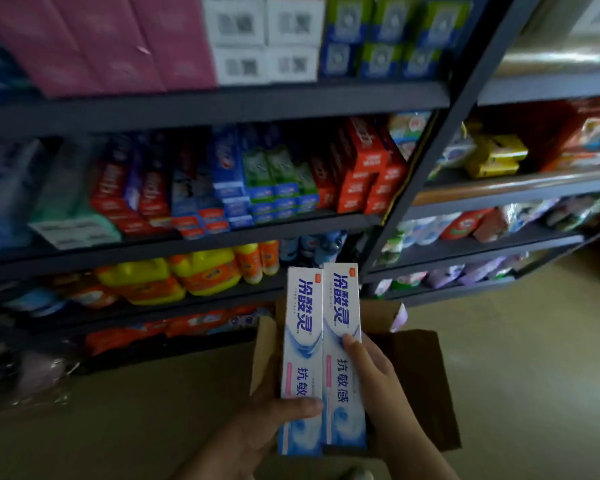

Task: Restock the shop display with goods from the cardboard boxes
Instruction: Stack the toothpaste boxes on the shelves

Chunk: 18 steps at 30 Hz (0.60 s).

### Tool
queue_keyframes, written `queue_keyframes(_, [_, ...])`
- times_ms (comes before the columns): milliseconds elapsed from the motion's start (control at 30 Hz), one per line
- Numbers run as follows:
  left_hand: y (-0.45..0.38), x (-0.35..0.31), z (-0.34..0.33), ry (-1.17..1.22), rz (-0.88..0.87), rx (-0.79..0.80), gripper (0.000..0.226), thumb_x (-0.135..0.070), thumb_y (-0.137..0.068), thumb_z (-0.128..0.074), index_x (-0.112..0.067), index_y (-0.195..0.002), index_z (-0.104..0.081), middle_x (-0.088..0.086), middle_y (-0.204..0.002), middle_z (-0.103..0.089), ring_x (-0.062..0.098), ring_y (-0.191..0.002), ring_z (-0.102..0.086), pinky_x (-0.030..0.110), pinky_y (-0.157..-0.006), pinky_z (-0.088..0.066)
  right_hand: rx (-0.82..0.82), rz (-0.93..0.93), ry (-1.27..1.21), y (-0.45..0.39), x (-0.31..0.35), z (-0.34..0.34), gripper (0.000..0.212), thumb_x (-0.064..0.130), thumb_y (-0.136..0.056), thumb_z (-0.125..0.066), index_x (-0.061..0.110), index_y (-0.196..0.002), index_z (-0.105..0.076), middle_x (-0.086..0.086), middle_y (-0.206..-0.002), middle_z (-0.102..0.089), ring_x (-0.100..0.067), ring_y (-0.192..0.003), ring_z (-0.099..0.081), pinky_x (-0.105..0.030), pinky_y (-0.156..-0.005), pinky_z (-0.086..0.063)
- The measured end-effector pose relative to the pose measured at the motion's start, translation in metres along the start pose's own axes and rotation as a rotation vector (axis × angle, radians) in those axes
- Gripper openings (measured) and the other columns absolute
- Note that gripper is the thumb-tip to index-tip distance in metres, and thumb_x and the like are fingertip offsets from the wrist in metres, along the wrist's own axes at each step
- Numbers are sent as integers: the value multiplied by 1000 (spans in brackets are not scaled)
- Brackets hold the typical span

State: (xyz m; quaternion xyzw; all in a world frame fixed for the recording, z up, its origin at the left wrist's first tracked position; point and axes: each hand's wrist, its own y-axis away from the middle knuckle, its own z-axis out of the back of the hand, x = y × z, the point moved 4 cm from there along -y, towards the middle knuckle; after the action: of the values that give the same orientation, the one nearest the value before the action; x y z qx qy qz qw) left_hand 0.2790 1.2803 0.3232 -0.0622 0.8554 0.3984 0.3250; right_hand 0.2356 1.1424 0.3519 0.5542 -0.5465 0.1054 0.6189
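Note:
Two long white-and-blue toothpaste boxes stand upright side by side in front of me, the left box (302, 341) and the right box (342, 306). My left hand (278, 419) grips the left box near its lower end, thumb across the front. My right hand (371, 372) holds the right box from its right side, thumb on the front. Below them an open cardboard box (420, 375) sits on the floor, its inside mostly hidden by my hands. The toothpaste shelf (222, 233) with red, blue and green cartons is up and to the left.
Dark metal shelving fills the view, with a slanted upright post (430, 168) between two units. Yellow and orange detergent bottles (187, 275) are one shelf down; pink cartons (118, 39) are on top. Bare floor (534, 341) lies to the right.

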Motion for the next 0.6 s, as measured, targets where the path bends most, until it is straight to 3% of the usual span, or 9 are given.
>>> queue_keyframes(100, [37,-21,14,48,-105,-71,123,-19,-22,-98,-19,-133,-46,15,-111,-70,32,-101,-68,38,-73,-58,-105,51,33,16,13,-37,50,42,-74,-69,18,-117,-57,-14,-106,-70,-29,-91,-72,-52,-83,-57])
queue_keyframes(233, [83,-46,35,22,-193,-67,117,-16,-35,-95,-25,-138,-39,12,-115,-69,30,-106,-66,42,-84,-55,-113,61,57,36,20,-86,28,30,-91,-61,12,-111,-54,-16,-105,-68,-28,-89,-71,-48,-81,-57])
queue_keyframes(333, [112,-62,56,16,-254,-117,93,-8,-47,-87,-25,-130,-46,9,-109,-72,27,-101,-69,39,-80,-56,14,33,40,53,19,-123,26,20,-93,-59,16,-118,-55,-13,-104,-71,-27,-89,-71,-47,-81,-57])
queue_keyframes(467, [147,-74,86,32,-301,-199,72,0,-56,-82,-24,-119,-55,6,-101,-74,22,-91,-72,33,-71,-57,251,-5,120,70,8,-164,58,24,-80,-71,33,-132,-48,0,-117,-70,-21,-104,-68,-45,-96,-51])
queue_keyframes(533, [163,-77,102,45,-312,-233,76,-5,-52,-83,-25,-120,-55,6,-104,-74,23,-95,-71,36,-78,-55,342,-32,181,75,0,-183,72,28,-72,-72,45,-135,-41,5,-129,-63,-17,-113,-63,-42,-101,-48])
queue_keyframes(600, [178,-79,118,45,-318,-277,85,-8,-46,-91,-26,-121,-56,4,-104,-74,23,-96,-71,38,-82,-54,420,-70,190,79,-6,-199,80,19,-78,-72,43,-143,-32,6,-127,-64,-16,-112,-64,-36,-93,-51])
